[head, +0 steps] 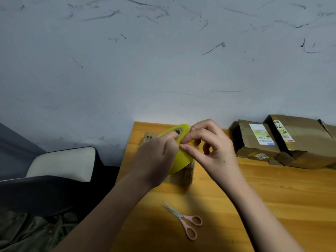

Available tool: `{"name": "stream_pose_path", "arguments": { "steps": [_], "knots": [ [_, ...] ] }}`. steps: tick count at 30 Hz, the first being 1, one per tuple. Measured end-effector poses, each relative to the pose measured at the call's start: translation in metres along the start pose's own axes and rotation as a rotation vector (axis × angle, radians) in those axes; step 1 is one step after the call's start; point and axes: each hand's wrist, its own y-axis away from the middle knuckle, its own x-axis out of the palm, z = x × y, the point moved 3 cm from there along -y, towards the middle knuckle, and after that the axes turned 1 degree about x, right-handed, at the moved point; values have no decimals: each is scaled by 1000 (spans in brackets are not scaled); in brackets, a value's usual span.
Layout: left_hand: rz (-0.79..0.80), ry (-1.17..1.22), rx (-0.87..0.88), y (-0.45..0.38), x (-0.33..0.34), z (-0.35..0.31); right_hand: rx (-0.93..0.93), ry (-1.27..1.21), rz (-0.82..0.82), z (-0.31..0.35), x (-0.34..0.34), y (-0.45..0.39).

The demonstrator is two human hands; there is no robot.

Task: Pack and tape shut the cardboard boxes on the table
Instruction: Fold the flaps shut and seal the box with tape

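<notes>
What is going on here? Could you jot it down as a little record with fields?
Activity: picking at a tape roll, seemingly to find its end
Left hand: grips the yellow tape roll
Right hand: fingertips pinch at the roll's edge
Under the hands: small cardboard box, partly hidden
Scissors: pink-handled, lying untouched on the wooden table
Far right: stacked labelled cardboard boxes, against the wall

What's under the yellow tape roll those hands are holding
Under the yellow tape roll, a small cardboard box sits on the wooden table. Only its near side and a far corner show; the roll and left hand cover its top.
</notes>
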Motion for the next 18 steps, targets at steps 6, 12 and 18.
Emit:
{"name": "stream_pose_path", "arguments": {
  "steps": [6, 12, 18],
  "knots": [
    [2, 92, -82, -5, -1, 3, -99, 238, 68, 0, 2, -12],
    [-62, 113, -196, -8, 4, 11, -90, 288, 66, -1, 16, -6],
    [-44, 139, -192, -5, 7, 9, 54, 61, -133, -4, 21, 6]
  ]
}}
